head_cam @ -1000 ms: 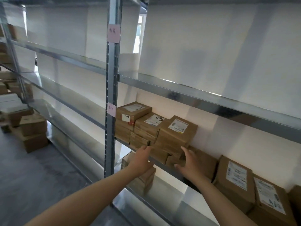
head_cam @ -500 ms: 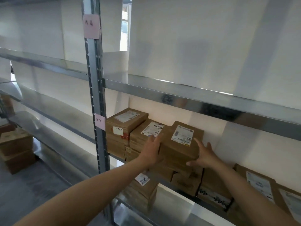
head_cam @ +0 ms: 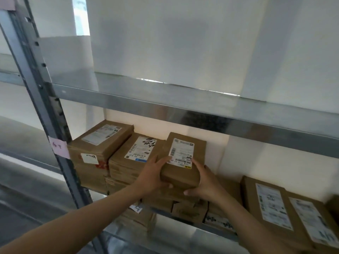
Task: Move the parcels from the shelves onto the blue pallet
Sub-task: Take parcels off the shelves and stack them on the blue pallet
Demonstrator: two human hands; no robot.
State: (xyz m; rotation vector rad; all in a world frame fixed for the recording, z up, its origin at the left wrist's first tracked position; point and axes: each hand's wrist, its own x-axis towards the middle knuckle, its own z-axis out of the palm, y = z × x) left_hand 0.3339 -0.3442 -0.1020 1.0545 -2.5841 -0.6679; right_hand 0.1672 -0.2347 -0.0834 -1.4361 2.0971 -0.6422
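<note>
Both hands are on it now! The left hand point(head_cam: 153, 174) and right hand point(head_cam: 206, 183) clamp the near end of a labelled cardboard parcel point(head_cam: 180, 177), fingers curled over the top and thumbs tucked beneath. It sits atop its stack on the middle shelf point(head_cam: 222, 233), not yet carried clear. The blue pallet is out of view, so there's no telling what has landed there. Plenty is left, though: two stacks of parcels point(head_cam: 113, 158) just beside it on the left, larger parcels point(head_cam: 275, 208) to the right, and more boxes point(head_cam: 141, 219) on the level below. Half a second ago the palms lay flat along the parcel's sides; now they've slid to its near end and closed, and the view has moved in closer.
</note>
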